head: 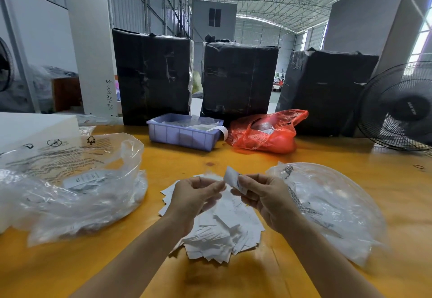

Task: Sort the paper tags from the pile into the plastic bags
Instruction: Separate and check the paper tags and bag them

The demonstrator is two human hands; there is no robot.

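Fingers of the right hand (pixel 261 194) pinch one paper tag (pixel 234 178) above the pile of tags (pixel 222 227) on the yellow table (pixel 187 157). The left hand (pixel 194 194) has curled fingers touching the tag's edge; whether it pinches it, I cannot tell. One clear plastic bag (pixel 70 180) lies left of the pile, another bag (pixel 332 204) right.

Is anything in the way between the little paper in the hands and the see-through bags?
Nothing visible is. The right hand pinches the paper tag above the pile, with the left hand at its edge. Only bare table lies between it and the left bag or right bag.
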